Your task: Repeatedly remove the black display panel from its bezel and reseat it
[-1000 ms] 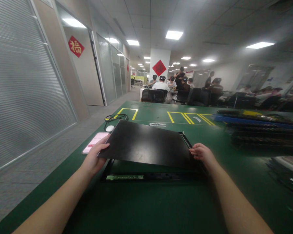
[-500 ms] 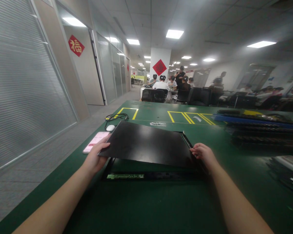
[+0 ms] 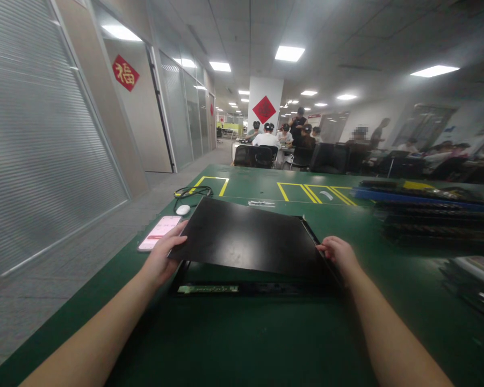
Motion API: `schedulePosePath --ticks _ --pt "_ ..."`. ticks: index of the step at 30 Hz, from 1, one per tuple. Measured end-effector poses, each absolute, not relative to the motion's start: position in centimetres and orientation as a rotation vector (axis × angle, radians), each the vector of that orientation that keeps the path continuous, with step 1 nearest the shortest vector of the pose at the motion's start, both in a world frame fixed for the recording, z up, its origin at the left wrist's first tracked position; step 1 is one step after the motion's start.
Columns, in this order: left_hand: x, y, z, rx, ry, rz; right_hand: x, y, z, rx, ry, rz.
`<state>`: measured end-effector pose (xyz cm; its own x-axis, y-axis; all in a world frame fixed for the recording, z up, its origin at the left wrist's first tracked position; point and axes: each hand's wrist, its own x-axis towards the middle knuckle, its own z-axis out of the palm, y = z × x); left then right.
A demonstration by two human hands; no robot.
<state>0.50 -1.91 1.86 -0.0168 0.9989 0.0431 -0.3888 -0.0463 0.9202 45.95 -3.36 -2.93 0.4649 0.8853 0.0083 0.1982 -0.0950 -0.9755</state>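
Note:
A thin, flat black panel (image 3: 242, 236), glossy like a screen, lies tilted over a black rectangular frame (image 3: 274, 288) on the green table. My left hand (image 3: 165, 251) grips the panel's left edge, thumb on top and fingers beneath, holding that side raised. At the right, my right hand (image 3: 338, 252) is closed in a pinch at the frame's right side, by the panel's edge; the exact contact is partly hidden. A green circuit strip (image 3: 208, 289) shows along the near side of the frame. Most of the frame's inside is covered by the panel.
Beside my left hand lie a phone (image 3: 160, 233), a white mouse (image 3: 182, 210) and a coiled black cable (image 3: 193, 192). Stacked dark parts (image 3: 427, 209) and a pale device (image 3: 479, 271) sit at right. Yellow tape marks (image 3: 300, 185) the table's far side; people sit beyond.
My left hand and the panel's left edge have shifted slightly to the right. My right hand stays at the frame's right side, nearly still.

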Motion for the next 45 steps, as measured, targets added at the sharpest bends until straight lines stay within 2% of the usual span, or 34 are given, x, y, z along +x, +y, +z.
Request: schedulePosePath --ticks 45 --pt "1.36 -1.89 0.95 0.834 0.925 1.321 45.91 -3.60 -2.90 -1.879 -1.148 0.444"
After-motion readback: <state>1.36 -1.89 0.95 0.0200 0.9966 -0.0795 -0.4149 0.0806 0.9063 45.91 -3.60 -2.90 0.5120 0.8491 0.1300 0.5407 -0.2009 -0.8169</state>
